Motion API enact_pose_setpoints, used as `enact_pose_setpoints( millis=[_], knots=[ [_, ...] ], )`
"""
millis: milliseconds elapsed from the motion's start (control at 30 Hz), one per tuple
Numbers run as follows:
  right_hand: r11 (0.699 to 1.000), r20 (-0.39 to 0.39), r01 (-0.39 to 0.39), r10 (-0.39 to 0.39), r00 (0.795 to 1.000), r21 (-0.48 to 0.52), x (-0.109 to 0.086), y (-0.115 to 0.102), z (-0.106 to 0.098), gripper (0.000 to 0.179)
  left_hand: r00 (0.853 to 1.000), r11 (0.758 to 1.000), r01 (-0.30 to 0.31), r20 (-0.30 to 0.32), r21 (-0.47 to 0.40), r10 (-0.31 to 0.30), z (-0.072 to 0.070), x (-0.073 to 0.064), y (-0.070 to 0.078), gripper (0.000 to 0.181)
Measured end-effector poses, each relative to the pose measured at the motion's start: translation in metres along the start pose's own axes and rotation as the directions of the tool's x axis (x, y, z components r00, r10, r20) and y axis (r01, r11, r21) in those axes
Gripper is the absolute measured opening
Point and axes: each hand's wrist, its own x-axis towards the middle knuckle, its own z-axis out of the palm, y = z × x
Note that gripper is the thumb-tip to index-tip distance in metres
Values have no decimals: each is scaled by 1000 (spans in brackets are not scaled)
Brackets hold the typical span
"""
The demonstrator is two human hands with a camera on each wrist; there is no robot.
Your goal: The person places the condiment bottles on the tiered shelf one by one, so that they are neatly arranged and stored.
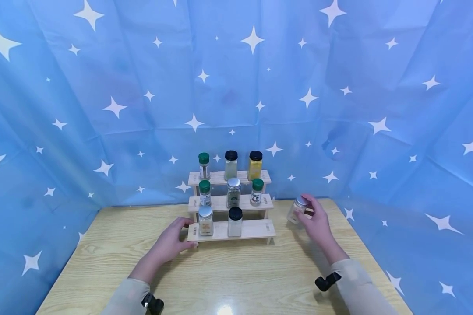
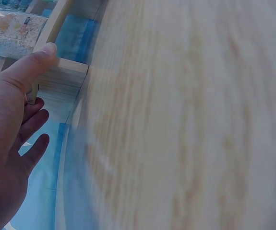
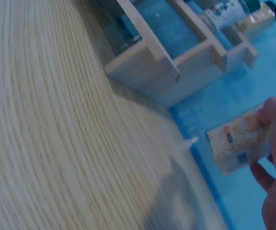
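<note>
A three-tier wooden spice rack stands at the back of the table. My left hand grips the left end of its lowest shelf, thumb on the front edge and fingers at the end. My right hand holds a spice jar with a silver lid, tilted, to the right of the rack. In the right wrist view the jar shows pale grains. On the lowest shelf stand a silver-lidded jar at the left and a black-lidded jar in the middle.
The middle shelf bears a green-lidded jar, a silver-lidded jar and another green-lidded jar. On top are a green-lidded jar, a black-lidded jar and a yellow-filled jar. A blue starry curtain surrounds the wooden table.
</note>
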Motion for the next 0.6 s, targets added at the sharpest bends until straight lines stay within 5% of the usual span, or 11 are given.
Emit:
enact_pose_setpoints(
  millis=[600],
  knots=[
    [996, 161, 84, -80, 984, -22, 0, -18, 8, 65, 1000, 1000, -11, -7, 6, 11, 1, 0, 0, 74]
  ],
)
